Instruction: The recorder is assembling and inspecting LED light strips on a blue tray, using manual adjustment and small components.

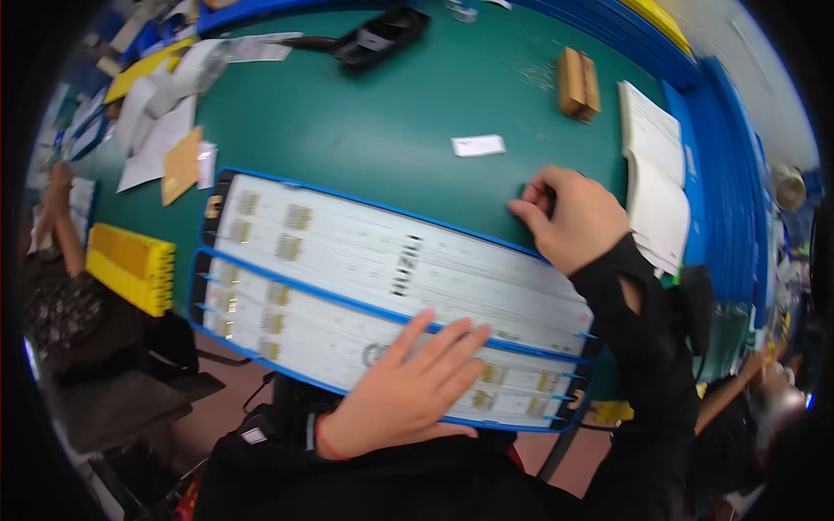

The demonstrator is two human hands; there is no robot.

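Observation:
Two long white circuit-board panels lie in blue-edged trays (261, 178) on the green table (365, 113), one tray (261, 356) nearer me and one behind it. My left hand (408, 391) rests flat, fingers spread, on the near panel (313, 334) toward its right end. My right hand (573, 217) is curled at the far edge of the back panel (365, 252), fingertips bent down onto the table or something small; what it pinches is hidden.
A white label (478, 145) lies behind the trays. A brown block (578, 82) and an open notebook (656, 174) sit at the right, a black tray (382, 36) at the back, papers (156, 130) and a yellow rack (130, 267) at the left. Another person (61, 260) sits at the left.

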